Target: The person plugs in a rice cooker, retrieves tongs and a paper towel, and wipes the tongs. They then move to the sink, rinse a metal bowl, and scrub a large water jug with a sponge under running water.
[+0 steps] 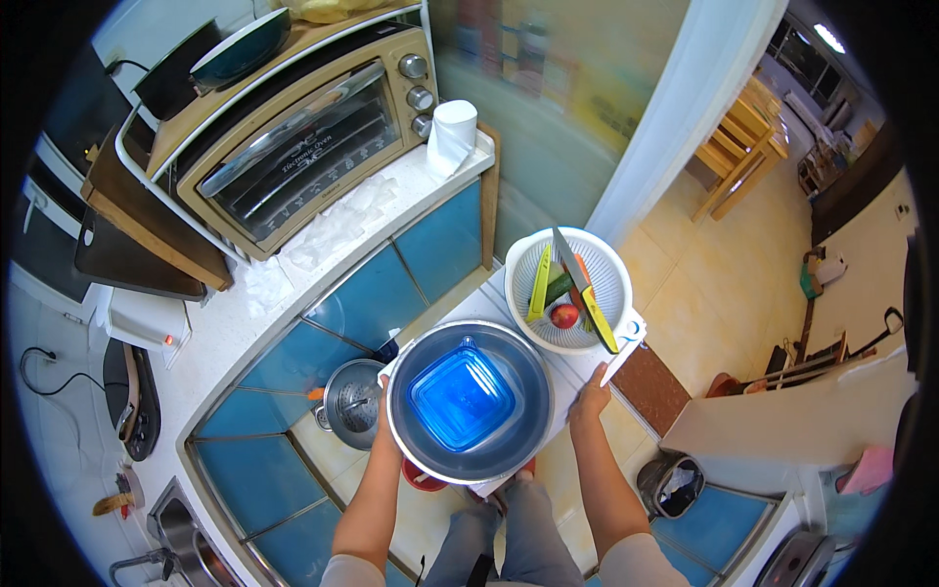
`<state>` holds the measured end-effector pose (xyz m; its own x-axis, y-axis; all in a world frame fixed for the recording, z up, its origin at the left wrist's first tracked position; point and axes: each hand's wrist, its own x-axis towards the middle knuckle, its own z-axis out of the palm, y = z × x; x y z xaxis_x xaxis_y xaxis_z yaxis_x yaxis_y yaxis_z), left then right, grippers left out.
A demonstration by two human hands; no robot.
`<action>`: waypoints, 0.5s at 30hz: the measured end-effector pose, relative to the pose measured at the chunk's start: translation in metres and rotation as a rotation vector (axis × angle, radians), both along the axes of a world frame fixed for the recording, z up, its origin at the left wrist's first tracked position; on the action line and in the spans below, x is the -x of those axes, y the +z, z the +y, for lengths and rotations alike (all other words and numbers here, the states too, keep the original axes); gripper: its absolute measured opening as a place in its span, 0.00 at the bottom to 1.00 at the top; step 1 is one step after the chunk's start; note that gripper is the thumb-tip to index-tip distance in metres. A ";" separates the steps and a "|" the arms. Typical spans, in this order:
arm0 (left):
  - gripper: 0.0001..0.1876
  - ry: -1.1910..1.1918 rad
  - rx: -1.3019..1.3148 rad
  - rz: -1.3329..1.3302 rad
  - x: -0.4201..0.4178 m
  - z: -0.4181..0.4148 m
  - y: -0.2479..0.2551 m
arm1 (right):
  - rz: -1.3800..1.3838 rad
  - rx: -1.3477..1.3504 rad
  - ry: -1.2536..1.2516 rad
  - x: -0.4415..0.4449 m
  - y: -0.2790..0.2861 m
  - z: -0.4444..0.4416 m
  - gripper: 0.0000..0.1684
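With both hands I hold a white slatted board or stool top (568,376) out in front of me. My right hand (591,400) grips its right edge. My left hand (384,411) is at the opposite edge, partly hidden by a metal basin (534,414). Inside the basin lies a square blue lidded container (462,396). Beyond it stands a white plastic colander (516,297). A kitchen knife (601,319) with a yellow-green handle rests across the colander, beside a matching sheath (540,285). Under them are a cucumber (559,288), a round red item (564,316) and something orange (582,273).
A white counter (220,337) curves along the left, bearing an electric oven (308,139), a paper roll (451,136) and a sink (194,543). A metal strainer pot (358,403) sits low at left. A bin (671,486) stands at right, near a brown threshold (651,391).
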<state>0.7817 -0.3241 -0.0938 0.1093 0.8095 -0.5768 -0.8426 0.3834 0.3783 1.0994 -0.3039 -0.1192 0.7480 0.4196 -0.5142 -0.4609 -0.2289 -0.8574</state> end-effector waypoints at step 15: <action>0.32 0.130 0.051 0.064 0.003 0.062 0.000 | -0.086 -0.052 0.123 0.020 0.002 0.092 0.26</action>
